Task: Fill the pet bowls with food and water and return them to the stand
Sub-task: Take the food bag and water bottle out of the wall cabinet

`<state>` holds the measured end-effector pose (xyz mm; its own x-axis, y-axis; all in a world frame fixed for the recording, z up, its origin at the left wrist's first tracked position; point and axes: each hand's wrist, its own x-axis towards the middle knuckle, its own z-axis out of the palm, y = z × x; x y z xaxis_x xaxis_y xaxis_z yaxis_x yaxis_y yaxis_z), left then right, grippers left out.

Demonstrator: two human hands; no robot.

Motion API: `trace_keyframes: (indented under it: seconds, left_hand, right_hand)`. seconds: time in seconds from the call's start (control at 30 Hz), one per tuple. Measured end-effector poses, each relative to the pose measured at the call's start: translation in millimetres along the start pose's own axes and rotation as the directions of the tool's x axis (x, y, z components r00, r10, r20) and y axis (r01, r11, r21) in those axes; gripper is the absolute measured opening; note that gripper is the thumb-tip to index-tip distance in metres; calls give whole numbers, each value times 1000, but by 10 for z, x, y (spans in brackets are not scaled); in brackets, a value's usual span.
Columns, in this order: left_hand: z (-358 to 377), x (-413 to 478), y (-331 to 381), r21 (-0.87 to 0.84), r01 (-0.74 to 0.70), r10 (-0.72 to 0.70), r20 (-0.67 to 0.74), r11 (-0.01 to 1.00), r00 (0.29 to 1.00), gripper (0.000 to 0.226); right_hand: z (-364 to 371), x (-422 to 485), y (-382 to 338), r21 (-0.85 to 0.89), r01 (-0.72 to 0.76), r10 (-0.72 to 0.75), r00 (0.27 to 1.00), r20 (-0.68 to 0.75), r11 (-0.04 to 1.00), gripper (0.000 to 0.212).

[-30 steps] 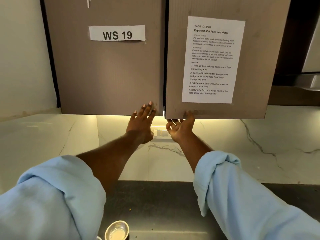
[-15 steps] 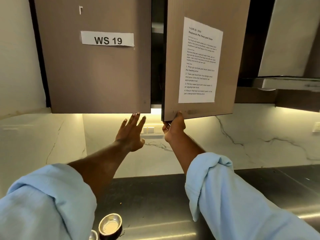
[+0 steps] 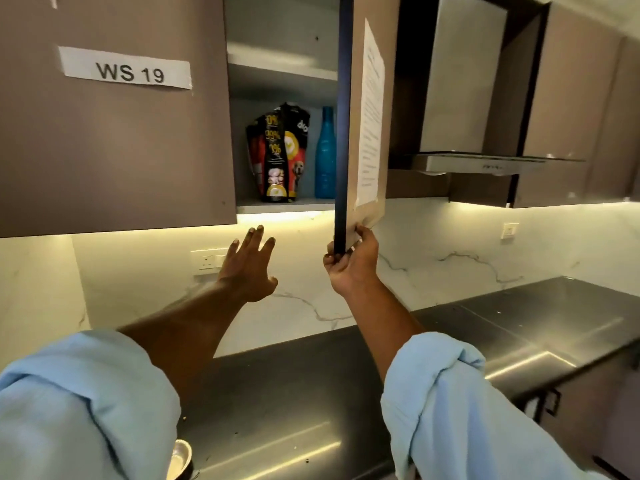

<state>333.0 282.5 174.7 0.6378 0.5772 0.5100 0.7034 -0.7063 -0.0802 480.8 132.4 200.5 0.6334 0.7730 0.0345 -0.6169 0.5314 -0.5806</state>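
My right hand (image 3: 351,263) grips the bottom corner of the right cupboard door (image 3: 367,109), which stands swung wide open with a printed sheet taped on it. Inside, on the lower shelf, a black and red pet food bag (image 3: 278,154) stands upright with a blue bottle (image 3: 325,154) just to its right. My left hand (image 3: 251,265) is raised below the cupboard with fingers spread, holding nothing. A steel bowl (image 3: 180,459) shows partly at the bottom edge on the counter, half hidden by my left sleeve.
The left cupboard door (image 3: 114,133), labelled WS 19, is closed. A dark steel counter (image 3: 485,341) runs along a marble backsplash with a socket (image 3: 207,261). A range hood (image 3: 467,98) hangs to the right of the open door.
The right door has swung from closed to wide open under my right hand, revealing the food bag and bottle. My left hand dropped slightly below the cupboard. The view shifted right.
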Motion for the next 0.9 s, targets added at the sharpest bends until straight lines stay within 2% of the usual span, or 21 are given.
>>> trace_keyframes:
  seconds: [0.1, 0.23, 0.43, 0.57, 0.7, 0.9]
  left_hand:
    - [25, 104, 266, -18, -32, 32, -22, 999, 999, 94]
    - [62, 216, 479, -31, -77, 76, -34, 997, 997, 94]
    - [184, 301, 744, -68, -108, 106, -29, 992, 994, 94]
    - [201, 367, 1006, -121, -148, 145, -33, 982, 989, 93]
    - [180, 453, 1298, -133, -193, 187, -58, 972, 981, 93]
    - [215, 586, 1518, -101, -210, 206, -49, 972, 977, 92]
  right_hand:
    - [-89, -67, -110, 36, 18, -18, 1000, -13, 999, 46]
    - [-245, -134, -330, 134, 62, -63, 998, 7, 989, 32]
    - [-716, -178, -836, 272, 103, -126, 990, 67, 957, 39]
    - [-926, -156, -1134, 378, 195, -214, 977, 8, 905, 50]
    - [-1155, -58, -1371, 358, 296, -289, 955, -73, 885, 46]
    - [-1375, 80, -1604, 306, 325, -291, 944, -155, 895, 55]
